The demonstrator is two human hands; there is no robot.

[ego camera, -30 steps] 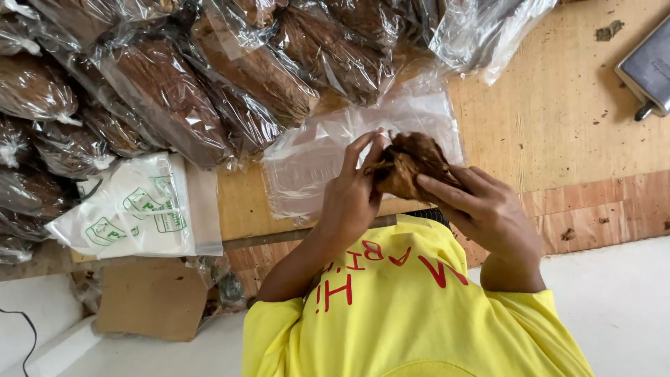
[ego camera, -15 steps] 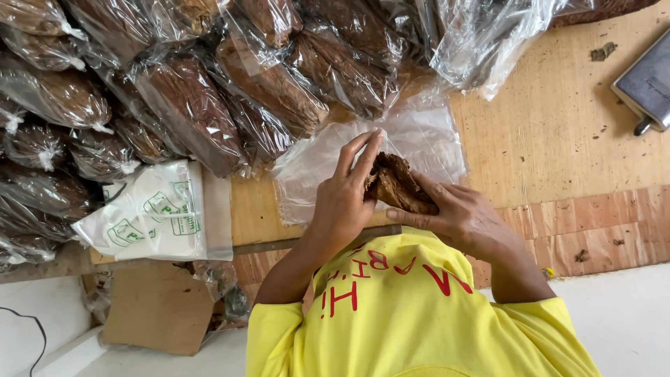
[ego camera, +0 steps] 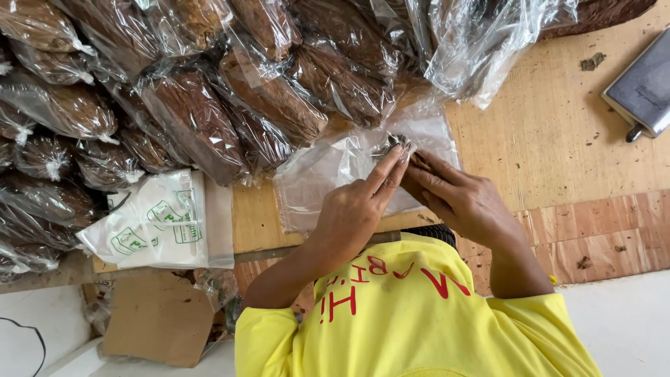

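My left hand [ego camera: 359, 209] and my right hand [ego camera: 457, 199] are pressed together over a flat clear plastic bag [ego camera: 328, 174] on the wooden table [ego camera: 558, 139]. Between the fingertips sits a small bundle of brown dried leaves [ego camera: 405, 148], mostly hidden by the fingers. Both hands grip it, the left with two fingers stretched up along it. My yellow shirt [ego camera: 412, 314] fills the bottom of the view.
Several clear bags stuffed with brown dried leaves [ego camera: 202, 119] are piled across the top and left. A white printed plastic bag [ego camera: 160, 223] lies at the left, a brown cardboard piece [ego camera: 157, 318] below it. A grey flat device [ego camera: 645, 87] rests at the right edge.
The leaf bundle has shrunk from a loose clump to a small tight piece between my fingers. Both hands have closed in on it over the clear bag.
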